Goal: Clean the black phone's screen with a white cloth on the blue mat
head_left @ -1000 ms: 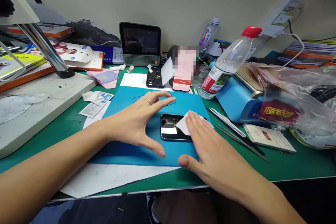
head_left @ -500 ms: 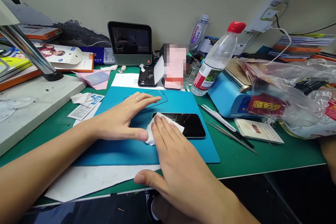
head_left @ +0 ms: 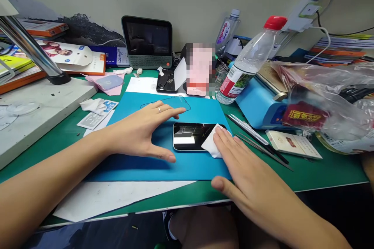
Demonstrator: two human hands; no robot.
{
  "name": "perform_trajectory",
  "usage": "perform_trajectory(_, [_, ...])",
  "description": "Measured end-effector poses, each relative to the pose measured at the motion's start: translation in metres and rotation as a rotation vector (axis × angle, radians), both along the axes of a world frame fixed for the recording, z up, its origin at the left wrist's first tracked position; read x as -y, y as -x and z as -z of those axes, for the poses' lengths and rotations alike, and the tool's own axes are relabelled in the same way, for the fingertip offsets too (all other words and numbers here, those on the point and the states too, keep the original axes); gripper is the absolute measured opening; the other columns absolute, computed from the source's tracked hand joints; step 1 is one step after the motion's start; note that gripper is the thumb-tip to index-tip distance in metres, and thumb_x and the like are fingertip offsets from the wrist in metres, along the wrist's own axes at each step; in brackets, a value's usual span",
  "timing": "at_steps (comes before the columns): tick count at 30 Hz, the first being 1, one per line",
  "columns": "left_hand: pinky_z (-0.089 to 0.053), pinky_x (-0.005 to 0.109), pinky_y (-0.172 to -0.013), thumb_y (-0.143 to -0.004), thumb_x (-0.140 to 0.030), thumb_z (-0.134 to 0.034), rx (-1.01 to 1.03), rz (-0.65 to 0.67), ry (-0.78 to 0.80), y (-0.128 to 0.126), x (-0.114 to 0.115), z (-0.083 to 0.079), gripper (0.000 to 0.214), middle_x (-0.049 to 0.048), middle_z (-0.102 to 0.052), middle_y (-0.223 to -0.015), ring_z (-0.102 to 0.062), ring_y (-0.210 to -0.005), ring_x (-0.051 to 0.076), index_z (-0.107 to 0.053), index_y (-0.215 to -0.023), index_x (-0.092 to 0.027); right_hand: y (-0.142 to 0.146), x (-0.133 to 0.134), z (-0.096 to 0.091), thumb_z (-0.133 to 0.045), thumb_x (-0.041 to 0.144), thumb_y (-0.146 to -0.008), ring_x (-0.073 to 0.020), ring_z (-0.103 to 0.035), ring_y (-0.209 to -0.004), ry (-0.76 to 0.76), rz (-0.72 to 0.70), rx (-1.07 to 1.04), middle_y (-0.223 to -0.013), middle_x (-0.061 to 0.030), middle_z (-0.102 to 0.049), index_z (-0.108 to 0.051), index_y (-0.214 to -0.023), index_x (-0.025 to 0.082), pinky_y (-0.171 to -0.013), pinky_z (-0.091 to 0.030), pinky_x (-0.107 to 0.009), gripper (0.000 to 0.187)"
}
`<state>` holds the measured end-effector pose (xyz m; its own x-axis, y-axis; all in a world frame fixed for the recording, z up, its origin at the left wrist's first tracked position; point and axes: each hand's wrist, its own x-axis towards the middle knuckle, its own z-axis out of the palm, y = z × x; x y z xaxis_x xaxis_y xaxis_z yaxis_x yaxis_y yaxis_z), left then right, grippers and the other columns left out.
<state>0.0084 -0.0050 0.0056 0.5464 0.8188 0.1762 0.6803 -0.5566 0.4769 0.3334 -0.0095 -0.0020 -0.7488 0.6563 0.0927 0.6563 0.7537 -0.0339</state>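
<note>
A black phone (head_left: 189, 136) lies screen-up on a blue mat (head_left: 163, 163). My right hand (head_left: 242, 167) lies flat with its fingers stretched out, pressing a small white wipe (head_left: 210, 144) onto the phone's right end. My left hand (head_left: 143, 130) rests open on the mat just left of the phone, thumb and fingers spread around the phone's left end, a ring on one finger. A clear screen protector (head_left: 175, 103) lies on the mat behind the left hand's fingertips.
Tweezers (head_left: 257, 138) lie right of the mat, beside a blue machine (head_left: 257, 105), a red-capped water bottle (head_left: 251, 62) and a plastic bag (head_left: 327, 101). Behind stand a small display (head_left: 147, 42) and another phone (head_left: 166, 81). White paper (head_left: 111, 198) lies at the table's front edge.
My right hand slid the white wipe along the screen from the phone's left end to its right end. My left hand stayed beside the phone's left end.
</note>
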Motion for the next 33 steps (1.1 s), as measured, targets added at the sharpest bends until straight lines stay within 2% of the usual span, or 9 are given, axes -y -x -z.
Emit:
perform_trajectory(3, [-0.042,0.047,-0.107,-0.079,-0.069,-0.078,0.01,0.005,-0.002,0.0,0.0,0.001,0.105,0.0108,-0.058,-0.142,-0.05,-0.128,0.033,-0.029,-0.162,-0.029,0.012,-0.016,-0.005,-0.034,0.072,-0.1,-0.0342,-0.025,-0.156,0.079,0.076,0.037,-0.169,-0.0202,-0.023,-0.024,-0.164,0.005,-0.123,-0.032,-0.057,0.093])
perform_trajectory(6, [-0.043,0.047,-0.106,-0.077,-0.069,-0.079,0.01,0.0,0.002,0.0,-0.001,0.001,0.105,0.0116,-0.059,-0.141,-0.051,-0.127,0.033,-0.031,-0.161,-0.029,0.015,-0.019,-0.006,-0.032,0.075,-0.099,-0.035,-0.022,-0.157,0.098,0.107,0.054,-0.169,-0.0199,-0.021,-0.023,-0.164,0.004,-0.123,-0.031,-0.058,0.096])
perform_trajectory(13, [-0.044,0.046,-0.106,-0.076,-0.073,-0.078,-0.003,0.016,-0.005,0.0,-0.002,0.001,0.105,0.012,-0.06,-0.139,-0.052,-0.124,0.033,-0.033,-0.16,-0.028,-0.014,0.014,0.009,-0.042,0.073,-0.097,-0.0383,-0.03,-0.154,-0.03,0.071,0.017,-0.171,-0.0182,-0.02,-0.011,-0.167,0.012,-0.118,-0.041,-0.06,0.098])
perform_trajectory(16, [-0.045,0.046,-0.104,-0.077,-0.072,-0.077,-0.006,0.026,-0.019,0.0,-0.002,0.001,0.103,0.0118,-0.061,-0.136,-0.054,-0.122,0.033,-0.034,-0.16,-0.028,-0.012,0.008,0.007,-0.039,0.071,-0.099,-0.0378,-0.03,-0.154,-0.009,0.071,0.017,-0.17,-0.0187,-0.021,-0.015,-0.167,0.01,-0.12,-0.039,-0.06,0.095])
perform_trajectory(21, [-0.044,0.046,-0.105,-0.078,-0.072,-0.076,-0.015,0.015,-0.013,-0.001,-0.002,0.001,0.102,0.012,-0.06,-0.138,-0.053,-0.123,0.033,-0.033,-0.16,-0.027,0.011,-0.016,-0.004,-0.033,0.073,-0.1,-0.036,-0.023,-0.156,0.102,0.175,0.069,-0.17,-0.0188,-0.022,-0.022,-0.164,0.005,-0.123,-0.032,-0.059,0.094])
perform_trajectory(29, [-0.044,0.045,-0.105,-0.079,-0.075,-0.073,0.009,0.017,0.025,-0.001,-0.002,0.0,0.103,0.0119,-0.061,-0.137,-0.052,-0.123,0.033,-0.033,-0.16,-0.026,0.006,0.0,0.006,-0.031,0.072,-0.1,-0.0351,-0.028,-0.155,-0.02,0.116,0.014,-0.167,-0.0207,-0.027,-0.024,-0.163,0.003,-0.122,-0.035,-0.06,0.094])
perform_trajectory(33, [-0.042,0.048,-0.108,-0.074,-0.084,-0.069,0.057,-0.001,0.061,0.0,-0.001,0.0,0.11,0.0127,-0.059,-0.139,-0.051,-0.126,0.035,-0.033,-0.161,-0.027,0.027,-0.005,0.0,-0.033,0.076,-0.097,-0.0393,-0.026,-0.156,0.053,0.144,0.04,-0.166,-0.0244,-0.027,-0.03,-0.161,-0.001,-0.122,-0.033,-0.064,0.1])
